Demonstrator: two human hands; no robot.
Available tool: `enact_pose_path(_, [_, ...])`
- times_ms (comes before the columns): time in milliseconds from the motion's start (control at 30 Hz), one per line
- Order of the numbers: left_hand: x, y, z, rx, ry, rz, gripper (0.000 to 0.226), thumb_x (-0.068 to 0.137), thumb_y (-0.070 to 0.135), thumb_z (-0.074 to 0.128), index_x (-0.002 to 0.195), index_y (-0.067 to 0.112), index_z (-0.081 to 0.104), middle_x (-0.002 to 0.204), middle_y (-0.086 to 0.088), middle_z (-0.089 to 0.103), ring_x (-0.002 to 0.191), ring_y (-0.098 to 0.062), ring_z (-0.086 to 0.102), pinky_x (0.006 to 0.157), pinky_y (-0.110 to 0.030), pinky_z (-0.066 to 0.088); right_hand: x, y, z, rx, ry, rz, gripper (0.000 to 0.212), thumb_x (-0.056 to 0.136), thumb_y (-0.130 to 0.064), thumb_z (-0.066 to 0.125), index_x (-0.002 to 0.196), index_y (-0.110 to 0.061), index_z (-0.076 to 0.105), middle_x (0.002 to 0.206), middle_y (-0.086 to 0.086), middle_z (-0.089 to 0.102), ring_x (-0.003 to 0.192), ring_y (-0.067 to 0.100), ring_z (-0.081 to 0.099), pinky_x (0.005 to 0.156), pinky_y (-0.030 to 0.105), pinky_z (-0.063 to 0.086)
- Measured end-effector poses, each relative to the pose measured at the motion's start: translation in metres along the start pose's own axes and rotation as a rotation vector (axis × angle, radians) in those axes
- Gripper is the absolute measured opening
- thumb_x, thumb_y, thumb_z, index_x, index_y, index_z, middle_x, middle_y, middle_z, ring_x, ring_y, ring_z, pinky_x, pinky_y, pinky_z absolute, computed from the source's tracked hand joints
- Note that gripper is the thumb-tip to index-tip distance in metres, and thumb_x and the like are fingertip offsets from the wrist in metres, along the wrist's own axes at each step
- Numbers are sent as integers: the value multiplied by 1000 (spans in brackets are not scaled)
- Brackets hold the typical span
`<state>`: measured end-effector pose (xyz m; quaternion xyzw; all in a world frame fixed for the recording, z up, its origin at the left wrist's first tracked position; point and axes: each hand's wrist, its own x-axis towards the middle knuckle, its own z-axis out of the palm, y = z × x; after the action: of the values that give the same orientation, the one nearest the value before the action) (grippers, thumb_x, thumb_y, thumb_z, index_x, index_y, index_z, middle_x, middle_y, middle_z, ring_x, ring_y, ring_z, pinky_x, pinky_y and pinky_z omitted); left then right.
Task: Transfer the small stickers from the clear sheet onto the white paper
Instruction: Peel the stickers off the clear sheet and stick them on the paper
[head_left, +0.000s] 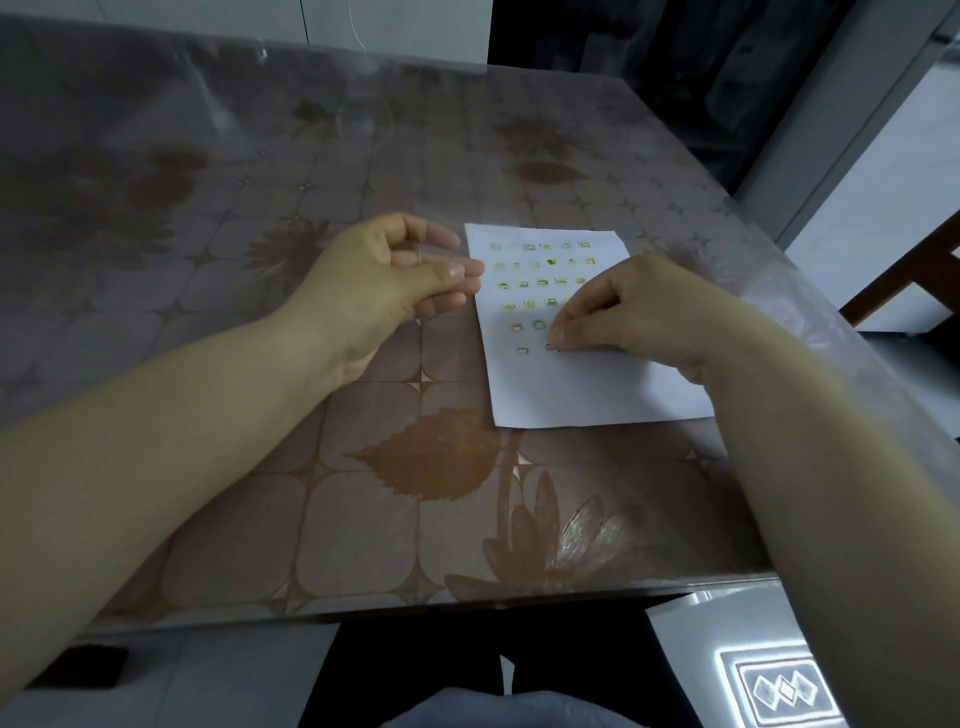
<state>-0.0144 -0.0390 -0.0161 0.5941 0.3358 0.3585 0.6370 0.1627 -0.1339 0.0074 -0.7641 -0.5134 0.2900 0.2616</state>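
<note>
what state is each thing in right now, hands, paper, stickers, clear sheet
left hand: raised beside the paper, pinching the clear sheet
clear sheet: held up in the left fingers, hard to see; no stickers visible on it
right hand: down on the paper, fingertips pressing a sticker
white paper: flat on the table, lower part bare
stickers: stuck in rows on the paper

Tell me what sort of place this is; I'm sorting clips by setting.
Probably a home, at a dining or kitchen table: a floral tablecloth under a clear cover, a tiled floor, and a wooden chair beside it.
</note>
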Motion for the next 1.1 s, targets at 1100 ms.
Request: enact_pose_path(1100, [-4, 3, 5, -89, -197, -83, 30, 84, 2, 58, 114, 4, 54, 93, -7, 72, 88, -15, 70, 72, -23, 56, 11, -9, 35, -113, 443, -599, 13, 79, -27, 70, 91, -23, 71, 66, -17, 33, 62, -7, 43, 59, 7, 34])
